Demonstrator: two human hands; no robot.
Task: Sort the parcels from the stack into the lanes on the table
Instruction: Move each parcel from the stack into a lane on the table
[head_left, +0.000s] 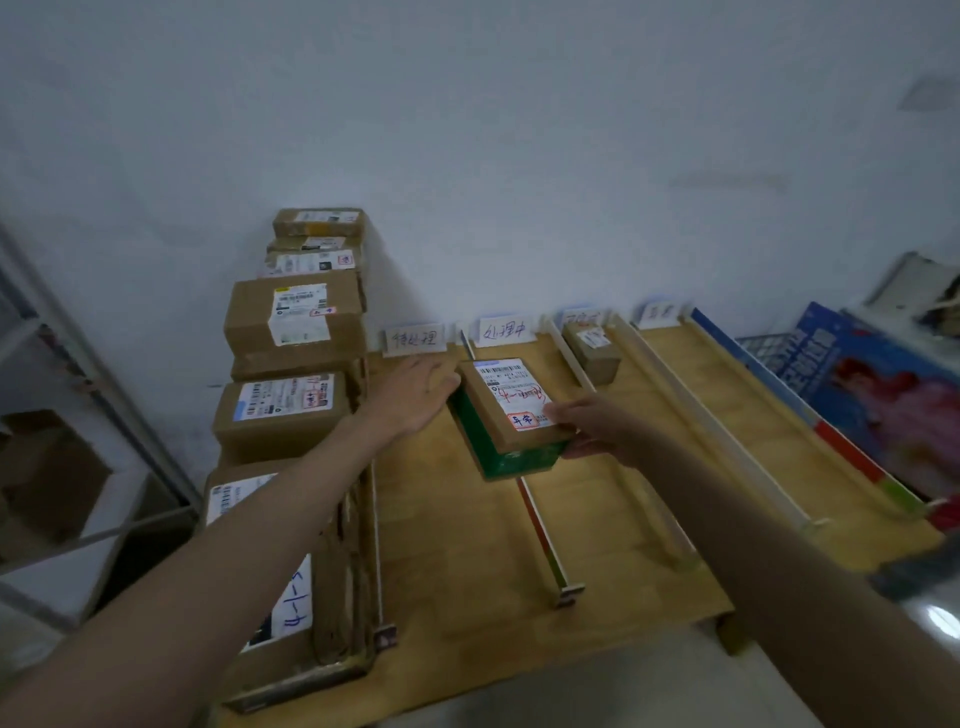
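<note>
cardboard parcel (511, 410) lengthwise toward wall, right hand (602, 431) gripping (left hand (415, 397) flat)

Both hands on a green-sided parcel (511, 415) above a lane divider (543, 535), stacked parcels (291, 332) left

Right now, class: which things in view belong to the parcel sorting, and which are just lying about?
Belong:
green-sided parcel, gripped by the right hand, left hand flat against it
parcel stack
lane labels
small parcel in a lane
table

Lying about:
blue poster board
metal rack
</note>
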